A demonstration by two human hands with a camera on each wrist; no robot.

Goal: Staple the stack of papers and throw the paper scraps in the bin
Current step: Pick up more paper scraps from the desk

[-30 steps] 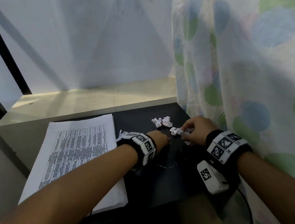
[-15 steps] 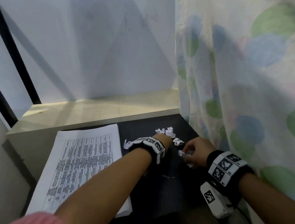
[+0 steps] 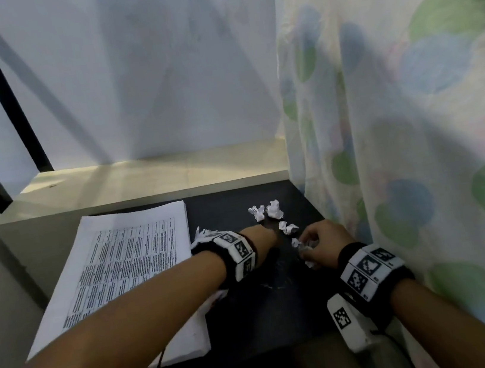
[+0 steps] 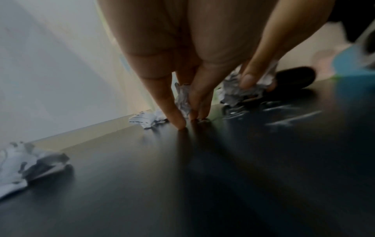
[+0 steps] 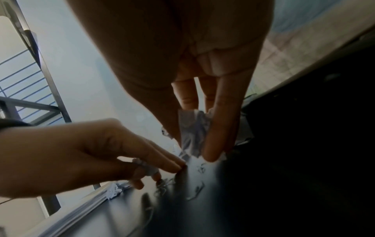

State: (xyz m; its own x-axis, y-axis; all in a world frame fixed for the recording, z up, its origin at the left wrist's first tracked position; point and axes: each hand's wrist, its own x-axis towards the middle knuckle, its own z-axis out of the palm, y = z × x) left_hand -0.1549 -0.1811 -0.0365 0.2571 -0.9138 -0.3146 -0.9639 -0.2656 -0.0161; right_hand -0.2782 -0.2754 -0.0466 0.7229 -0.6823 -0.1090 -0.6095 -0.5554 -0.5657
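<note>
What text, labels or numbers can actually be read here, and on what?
Nothing can be quoted.
Stack of papers: a printed table of text, too small and blurred to read.
Paper scraps: print marks, blurred.
Wristbands: black-and-white square code patterns, no letters.
White wrist device: one code pattern, no words.

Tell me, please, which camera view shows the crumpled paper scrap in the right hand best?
The right wrist view: the scrap sits large and central, pinched between the right hand's fingers. The head view shows only white bits peeking past the knuckles; the left wrist view shows it blurred, partly behind the left thumb.
</note>
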